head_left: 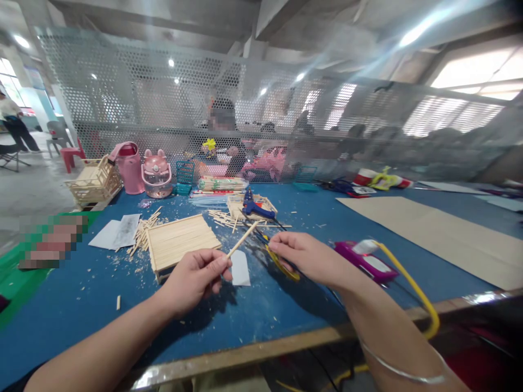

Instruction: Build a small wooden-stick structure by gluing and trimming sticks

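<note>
Left hand pinches a wooden stick by its lower end, likely to leave the rest exposed. Right hand curls round a yellow-handled tool, head too blurred to ID. Slatted wooden panel sits just beside left hand; glue gun rests beyond, probably parked within reach.

Lower centre, the left hand holds a thin wooden stick; right of it, the right hand grips a yellow-handled tool above the blue tabletop.
</note>
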Motion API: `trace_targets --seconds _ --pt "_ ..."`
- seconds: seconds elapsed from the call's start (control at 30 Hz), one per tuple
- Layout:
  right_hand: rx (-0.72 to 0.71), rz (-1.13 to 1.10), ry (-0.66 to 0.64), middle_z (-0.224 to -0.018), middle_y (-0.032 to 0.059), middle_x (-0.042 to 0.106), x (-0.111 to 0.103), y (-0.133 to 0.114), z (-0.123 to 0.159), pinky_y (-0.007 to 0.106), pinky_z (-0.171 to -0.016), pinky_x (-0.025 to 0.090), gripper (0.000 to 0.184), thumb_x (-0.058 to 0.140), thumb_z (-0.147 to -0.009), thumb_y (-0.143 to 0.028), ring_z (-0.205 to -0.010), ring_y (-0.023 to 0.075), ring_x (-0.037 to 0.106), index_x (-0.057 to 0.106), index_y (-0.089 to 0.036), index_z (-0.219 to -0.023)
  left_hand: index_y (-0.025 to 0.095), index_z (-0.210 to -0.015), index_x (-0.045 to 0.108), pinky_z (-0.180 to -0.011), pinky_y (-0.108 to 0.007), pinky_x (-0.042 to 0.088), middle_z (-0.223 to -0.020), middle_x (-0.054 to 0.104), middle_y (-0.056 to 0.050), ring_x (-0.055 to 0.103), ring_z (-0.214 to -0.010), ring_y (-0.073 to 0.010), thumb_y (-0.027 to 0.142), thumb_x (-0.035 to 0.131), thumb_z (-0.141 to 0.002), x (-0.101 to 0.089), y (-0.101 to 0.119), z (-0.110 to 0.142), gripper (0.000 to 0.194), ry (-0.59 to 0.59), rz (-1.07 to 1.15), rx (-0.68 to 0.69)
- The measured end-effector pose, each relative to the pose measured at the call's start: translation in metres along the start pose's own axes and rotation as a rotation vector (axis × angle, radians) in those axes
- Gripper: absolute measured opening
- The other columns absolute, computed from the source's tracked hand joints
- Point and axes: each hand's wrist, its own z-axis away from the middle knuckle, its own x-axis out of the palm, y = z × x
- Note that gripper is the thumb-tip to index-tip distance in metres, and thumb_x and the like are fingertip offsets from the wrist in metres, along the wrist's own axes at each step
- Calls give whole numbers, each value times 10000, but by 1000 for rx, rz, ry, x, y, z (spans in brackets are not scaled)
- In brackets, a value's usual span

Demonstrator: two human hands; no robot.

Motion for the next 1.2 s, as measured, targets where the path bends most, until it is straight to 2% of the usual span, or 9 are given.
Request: trace_targets --seconds 0.23,0.3,0.4,0.57,0.73,0.87,1.0,1.1,1.2 --pt "13 481 104 -696 68 650 66 -9 -10 233 -515 299 164 463 -811 -217 -616 151 570 590 -160 -723 131 -732 576 -350 -147 245 -570 550 27 380 -382 -20 535 625 -678 0 -6 -2 410 13 -15 -4" --pt "27 534 109 -707 72 656 74 -7 -12 237 -524 300 154 470 -820 -239 -641 165 589 594 -162 -772 134 -737 572 -349 -144 249 -585 559 27 392 -388 -20 530 633 -671 0 -6 -2 406 28 1 3" --pt "-10 558 95 -715 65 664 62 -1 -15 240 -540 306 240 426 -861 -304 -675 175 602 593 -185 -736 135 -745 571 -347 -138 252 -602 566 28 404 -395 -19 521 637 -672 1 -5 -2 398 50 16 16" --pt "45 691 286 -811 89 662 26 9 -14 254 -562 300 229 409 -867 -299 -729 193 590 563 -178 -751 130 -755 582 -343 -136 250 -593 560 32 394 -386 -14 512 641 -670 0 -5 -2 396 85 36 34" --pt "-12 633 86 -701 53 651 49 1 0 251 -516 277 347 453 -820 -496 -636 184 579 545 -198 -669 131 -756 581 -343 -138 250 -585 552 36 391 -382 -15 501 638 -677 0 -5 -5 383 103 40 37" --pt "8 674 39 -717 78 648 63 -8 0 258 -518 274 213 505 -800 -346 -656 198 589 568 -183 -677 131 -739 575 -341 -143 246 -577 546 36 377 -377 -17 518 639 -663 0 -5 -6 400 122 26 48" --pt "-10 517 119 -729 63 631 28 -15 -4 251 -553 314 213 382 -851 -231 -644 161 553 541 -170 -723 129 -745 583 -354 -146 251 -585 549 29 387 -389 -19 528 634 -666 -2 -7 -6 410 123 -10 67" --pt "-47 303 156 -648 3 558 -4 -17 -1 227 -529 318 177 383 -852 -271 -571 121 483 503 -182 -756 129 -731 590 -369 -151 256 -575 544 23 390 -401 -23 531 613 -691 -5 -8 -6 405 98 -51 87" --pt "-7 -73 102 -507 -67 384 -19 -16 5 199 -421 243 190 423 -836 -382 -425 77 323 450 -200 -786 136 -778 624 -372 -156 252 -522 499 34 358 -392 -29 522 579 -729 -6 -9 -6 392 80 -122 103"
